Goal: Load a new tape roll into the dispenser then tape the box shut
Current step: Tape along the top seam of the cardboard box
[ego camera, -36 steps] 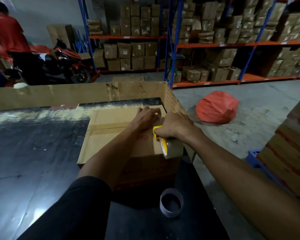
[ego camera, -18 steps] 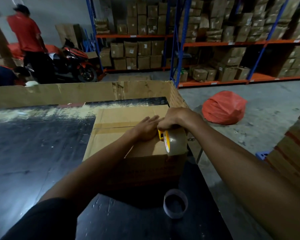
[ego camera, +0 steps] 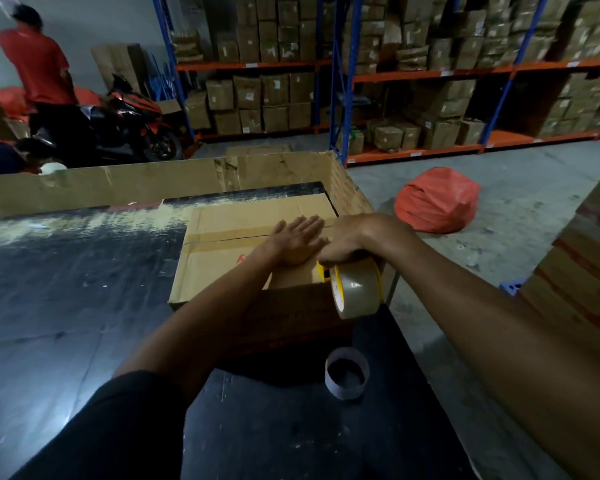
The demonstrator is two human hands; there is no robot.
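A closed cardboard box sits on the black table, with a strip of brown tape along its top seam. My left hand lies flat on the box top, fingers spread over the tape. My right hand grips the yellow tape dispenser, which carries a full brown tape roll at the box's near right corner, hanging over the edge. An empty tape core lies on the table in front of the box.
A cardboard wall lines the table's far edge. On the floor to the right lie a red bag and stacked cartons. Shelves of boxes fill the back. A person in a red shirt stands by a motorcycle.
My left hand has flattened, fingers now stretched over the taped seam. My right hand with the dispenser has slid toward the box's near right corner, and the roll now overhangs the edge.
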